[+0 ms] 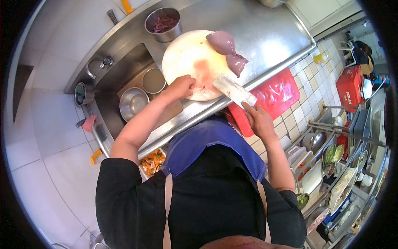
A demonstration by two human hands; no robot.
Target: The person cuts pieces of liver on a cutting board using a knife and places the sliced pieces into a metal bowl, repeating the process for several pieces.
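Note:
My right hand (260, 120) is wrapped round the handle of a cleaver (234, 90), whose broad wet blade reaches over the edge of a round cutting board (178, 54). On the board's near left part rests my left hand (181, 87), its fingers curled closed; whether anything is in them is hidden. Reddish smears and small bits lie between the hand and the blade. Two glossy purplish-brown pieces of raw meat, resembling liver, are at the far right: a larger piece (221, 42) and a smaller piece (236, 64) beside it.
A steel pot (164, 25) of dark red chopped meat stands behind the board. Left is a sink (120, 79) holding a metal bowl (134, 103) and a round container (154, 80). A red plastic lid or crate (277, 93) sits below the counter edge; racks of food trays stand right.

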